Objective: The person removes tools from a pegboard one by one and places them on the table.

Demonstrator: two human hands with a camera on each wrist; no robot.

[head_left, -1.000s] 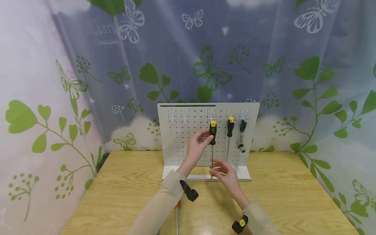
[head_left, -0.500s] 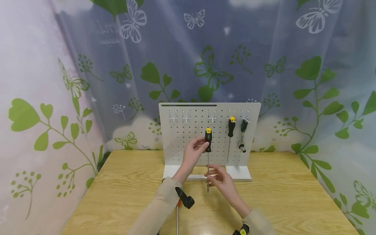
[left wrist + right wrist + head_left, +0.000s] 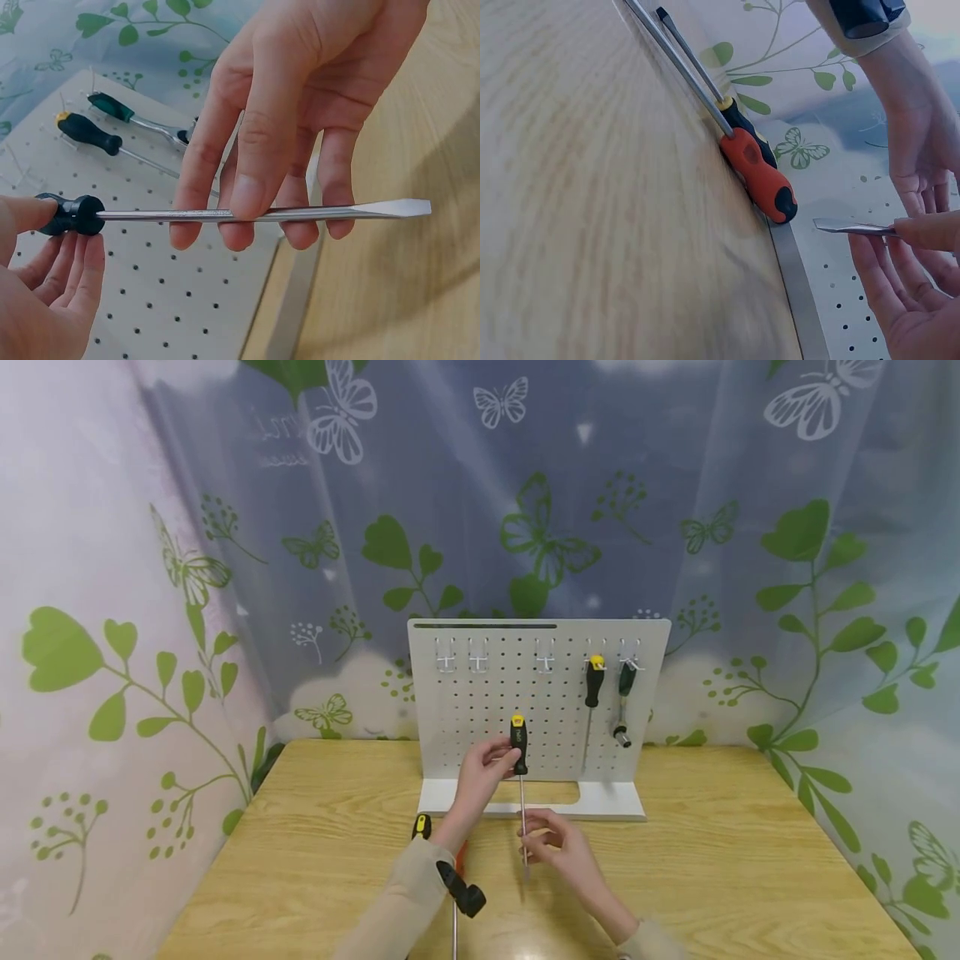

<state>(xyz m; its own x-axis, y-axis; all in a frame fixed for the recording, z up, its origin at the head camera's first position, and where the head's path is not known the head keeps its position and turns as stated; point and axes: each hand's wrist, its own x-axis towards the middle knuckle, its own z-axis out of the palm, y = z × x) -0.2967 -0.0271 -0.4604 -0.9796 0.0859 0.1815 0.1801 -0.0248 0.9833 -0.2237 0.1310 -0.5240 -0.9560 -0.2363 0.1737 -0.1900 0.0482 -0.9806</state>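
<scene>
The black screwdriver (image 3: 518,745) with the yellow top is just below the middle of the head view, held upright with its flat tip down. The left hand (image 3: 480,775) pinches its handle, and the right hand (image 3: 566,852) pinches the metal rod between thumb and fingers. Behind it stands a white board (image 3: 468,714) full of little holes. On the board's right side in the head view hang another yellow-topped screwdriver (image 3: 594,683) and a green-handled tool (image 3: 627,679). At the top middle of the right wrist view, a red screwdriver (image 3: 757,176) lies beside a dark-handled screwdriver (image 3: 742,124) on the wooden table (image 3: 615,225).
</scene>
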